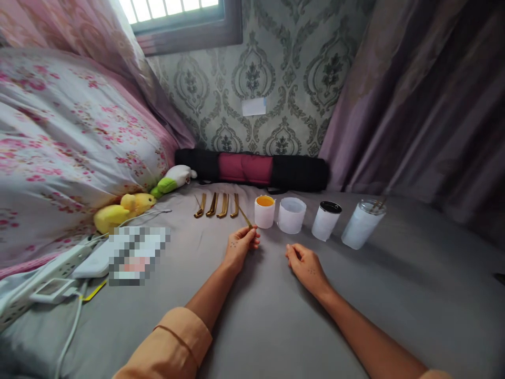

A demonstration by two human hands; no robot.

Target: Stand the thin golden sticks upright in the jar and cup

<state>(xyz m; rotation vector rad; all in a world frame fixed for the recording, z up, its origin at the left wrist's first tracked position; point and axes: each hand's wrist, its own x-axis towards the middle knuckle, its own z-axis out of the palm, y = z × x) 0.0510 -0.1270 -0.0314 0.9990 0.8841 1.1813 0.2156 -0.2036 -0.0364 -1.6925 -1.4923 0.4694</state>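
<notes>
My left hand [241, 246] is closed round the lower end of a thin gold-coloured straw [245, 217], which slants up and to the left beside a white-wrapped cup with a yellow-orange inside [264, 213]. To the left lie several groups of bent gold straws [223, 206], set side by side on the grey sheet. My right hand [306, 266] rests with curled fingers, and nothing shows in it. Beyond it stand a wide whitish tub [291, 217] and a white-wrapped container with a black inside [326, 221]. A wrapped glass jar [361, 226] farther right has thin sticks standing in it.
A long black and maroon bag [252, 169] lies along the wall. On the left are plush toys [126, 210], a white power strip [43, 281] with cables, and a blurred-out item [138, 255]. Curtains [414, 105] hang at both sides.
</notes>
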